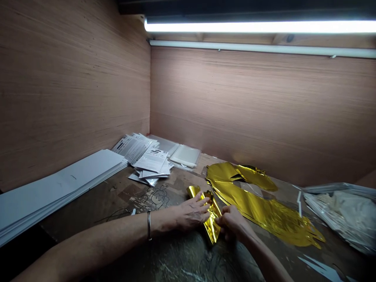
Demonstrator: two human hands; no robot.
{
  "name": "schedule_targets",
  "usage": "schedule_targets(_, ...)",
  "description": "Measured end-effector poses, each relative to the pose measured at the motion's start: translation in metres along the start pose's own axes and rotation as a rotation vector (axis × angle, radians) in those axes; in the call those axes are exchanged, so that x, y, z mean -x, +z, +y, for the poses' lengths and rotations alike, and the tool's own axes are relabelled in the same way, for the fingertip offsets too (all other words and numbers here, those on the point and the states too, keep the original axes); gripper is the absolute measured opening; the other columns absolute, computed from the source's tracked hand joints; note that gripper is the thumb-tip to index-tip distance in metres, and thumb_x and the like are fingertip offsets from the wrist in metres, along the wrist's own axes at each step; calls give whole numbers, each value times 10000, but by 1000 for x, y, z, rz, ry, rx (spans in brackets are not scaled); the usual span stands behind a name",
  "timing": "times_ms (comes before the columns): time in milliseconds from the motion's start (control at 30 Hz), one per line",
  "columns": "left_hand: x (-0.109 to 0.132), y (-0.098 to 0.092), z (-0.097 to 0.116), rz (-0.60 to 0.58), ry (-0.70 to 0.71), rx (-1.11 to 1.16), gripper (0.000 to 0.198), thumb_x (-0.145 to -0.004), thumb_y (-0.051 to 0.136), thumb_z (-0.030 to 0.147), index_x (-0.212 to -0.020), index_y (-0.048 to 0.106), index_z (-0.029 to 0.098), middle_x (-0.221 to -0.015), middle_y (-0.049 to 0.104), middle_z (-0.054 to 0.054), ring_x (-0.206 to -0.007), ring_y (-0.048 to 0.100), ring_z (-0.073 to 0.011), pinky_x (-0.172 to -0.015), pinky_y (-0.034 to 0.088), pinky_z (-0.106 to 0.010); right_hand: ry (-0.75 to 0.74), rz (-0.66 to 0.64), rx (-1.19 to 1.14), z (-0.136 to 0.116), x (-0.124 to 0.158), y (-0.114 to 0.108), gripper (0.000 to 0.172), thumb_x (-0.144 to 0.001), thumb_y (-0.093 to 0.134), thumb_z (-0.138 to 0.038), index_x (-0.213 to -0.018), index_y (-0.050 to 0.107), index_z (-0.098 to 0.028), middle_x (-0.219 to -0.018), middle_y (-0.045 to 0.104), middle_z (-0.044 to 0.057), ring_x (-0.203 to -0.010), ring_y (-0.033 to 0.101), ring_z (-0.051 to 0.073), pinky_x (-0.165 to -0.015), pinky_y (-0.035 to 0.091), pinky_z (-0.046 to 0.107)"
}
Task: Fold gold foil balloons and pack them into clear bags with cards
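Note:
A folded piece of shiny gold foil point(212, 227) lies on the worn table in front of me, its far end curling up. My left hand point(192, 211), with a bangle at the wrist, rests flat across it, fingers stretched out. At the foil's right edge, my right hand point(232, 223) is closed, pinching that edge between thumb and fingers. Just beyond my right hand, larger flat gold foil shapes point(252, 199) lie stacked, one end cut into finger-like points.
Long white card sheets point(61, 184) are stacked at the left. Printed packets point(152, 160) and clear plastic sleeves point(185, 155) sit toward the back corner. Plastic bags point(346, 211) pile up at the right, with a white straw-like piece point(299, 203) beside them. Wooden panels enclose the table.

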State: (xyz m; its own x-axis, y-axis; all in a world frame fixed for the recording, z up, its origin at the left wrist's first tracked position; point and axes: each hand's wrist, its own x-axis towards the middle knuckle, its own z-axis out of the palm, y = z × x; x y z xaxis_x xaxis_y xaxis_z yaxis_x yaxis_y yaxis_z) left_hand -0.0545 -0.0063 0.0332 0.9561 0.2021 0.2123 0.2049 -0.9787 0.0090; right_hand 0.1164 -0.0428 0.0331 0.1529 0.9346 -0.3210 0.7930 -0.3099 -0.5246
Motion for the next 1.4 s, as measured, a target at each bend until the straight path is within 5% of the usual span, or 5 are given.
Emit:
schedule_targets(200,15,1,-14,-51,124,290,392,-744,358,39,-1068,455,237,-1120,483,-11,-1154,268,-154,-968,105,-369,-578,239,249,23,36,-10,354,-749,323,-112,-1055,486,-176,-1150,475,86,-1070,396,212,-888,321,403)
schedule_targets(367,18,-3,-17,-80,147,373,423,-747,356,57,-1117,439,245,-1256,338,5,-1205,135,-162,-978,94,-355,-1088,50,501,26,47,1,404,-819,316,-154,-1203,312,-282,-1275,319,-24,-1180,219,147,-976,214,391)
schedule_targets(733,34,8,8,130,-350,191,658,-631,426,79,-1241,182,77,-1297,168,-185,-1200,52,-286,-942,120,-479,-981,90,357,29,45,21,298,-830,312,-210,-1048,513,-232,-1126,506,24,-1097,377,153,-915,337,353)
schedule_targets(1000,27,1,1,-133,-36,315,491,-673,369,75,-1154,373,173,-1277,256,-95,-1177,204,-239,-960,170,-392,-1103,380,440,33,48,22,364,-803,337,-115,-1142,410,-225,-1165,464,75,-1116,342,174,-896,338,415)
schedule_targets(1400,31,-18,22,-41,90,302,625,-634,471,115,-1221,255,131,-1289,232,-130,-1194,138,-247,-966,123,-406,-928,74,265,27,65,14,310,-816,328,-170,-1068,489,-254,-1133,501,1,-1090,385,141,-955,267,363)
